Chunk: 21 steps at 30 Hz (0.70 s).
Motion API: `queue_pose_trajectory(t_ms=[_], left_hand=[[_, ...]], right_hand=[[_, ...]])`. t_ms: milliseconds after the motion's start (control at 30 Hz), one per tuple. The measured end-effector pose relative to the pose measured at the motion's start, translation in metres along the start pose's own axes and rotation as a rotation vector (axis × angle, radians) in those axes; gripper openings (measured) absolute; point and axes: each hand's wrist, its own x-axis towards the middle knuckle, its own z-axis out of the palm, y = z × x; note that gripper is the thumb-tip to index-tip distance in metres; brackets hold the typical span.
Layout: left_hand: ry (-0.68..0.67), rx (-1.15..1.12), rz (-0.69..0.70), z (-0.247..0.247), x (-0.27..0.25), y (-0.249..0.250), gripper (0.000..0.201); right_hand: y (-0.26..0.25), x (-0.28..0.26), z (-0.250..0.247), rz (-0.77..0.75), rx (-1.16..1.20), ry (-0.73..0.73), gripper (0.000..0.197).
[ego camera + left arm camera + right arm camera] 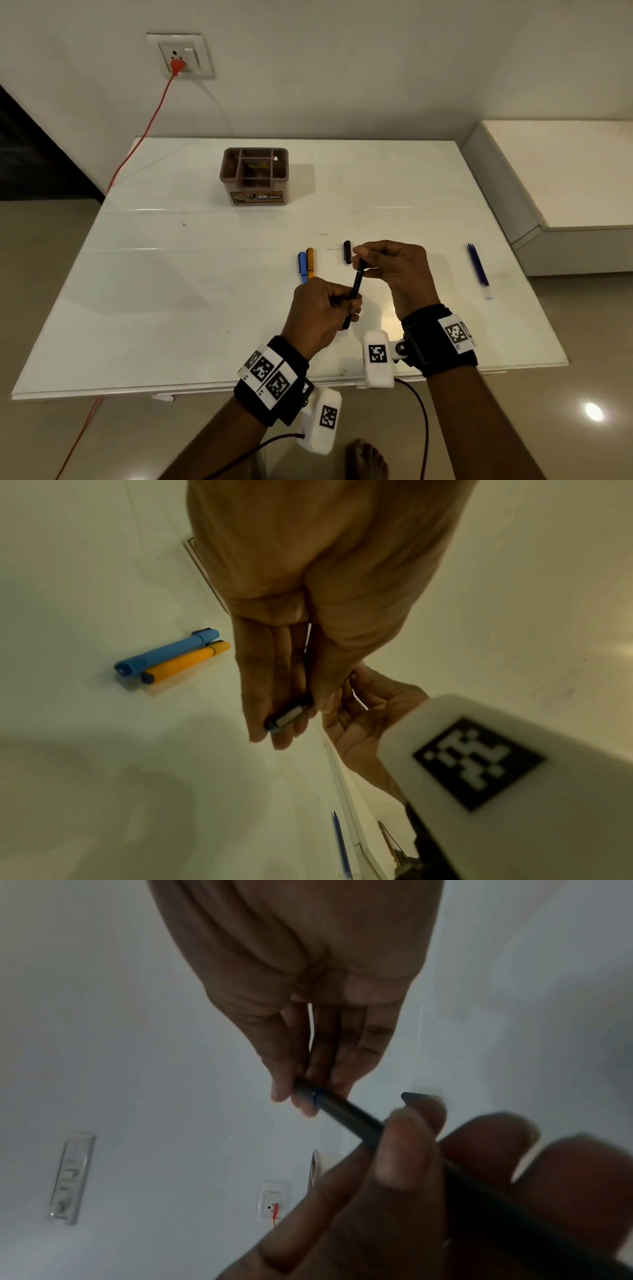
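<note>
Slim black plastic pen (357, 282) held in air above glossy white worktop (171, 291), between our hands. Long axis steep: lower end toward us, upper end away. Our left hand (318, 315) curls round lower barrel; our right hand (397, 270) pinches upper end, so right is nearer working end. Barrel dark, thin blue ring by pinched section. Short black cap (347, 251) lies on worktop just beyond right hand; we judge capping next.

We look down from the head over the table (171, 308); 2 wrist views run close along the left hand (325, 588) and right hand (301, 961), all sharing the pen (357, 284).
</note>
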Motion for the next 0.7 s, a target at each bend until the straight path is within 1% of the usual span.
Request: queue_pose_trajectory(t_ms=[100,167,300,367,433,533,600,633,700], left_hand=[[0.015,0.001,0.008,-0.0010,0.0007,0.0004,0.019],[0.018,-0.001,0.007,-0.0006,0.0010,0.0010,0.018],[0.001,0.018,0.003,0.0018,-0.0003,0.0004,0.019],[-0.008,0.026,0.001,0.0033,-0.0010,0.0001,0.020],[-0.008,0.025,-0.006,0.0034,-0.0006,0.0003,0.021],[-0.006,0.027,-0.008,0.0025,0.0006,0.0007,0.028],[-0.014,0.011,-0.006,0.0023,0.0004,0.0013,0.040],[-0.018,0.001,-0.003,0.0025,0.0003,0.0015,0.047],[-0.018,0.002,0.013,0.0027,-0.0001,0.0022,0.053]], right_hand=[[-0.0021,-0.0009,-0.0011,0.034,-0.053,-0.070,0.022],[-0.0024,-0.0012,0.0016,0.045,-0.059,-0.046,0.021],[0.0014,0.0005,0.0035,0.004,-0.052,0.078,0.016],[0.0009,0.0018,0.0007,0.001,-0.020,0.072,0.013],[-0.0011,0.0020,-0.0021,0.003,-0.028,0.031,0.011],[-0.0015,0.0019,-0.0053,0.011,-0.078,-0.073,0.022],[-0.0014,0.0025,-0.0047,0.035,-0.059,-0.095,0.026],[-0.0016,0.0026,-0.0029,0.057,-0.052,-0.072,0.024],[-0.0005,0.0019,0.0015,0.082,-0.063,0.024,0.017]])
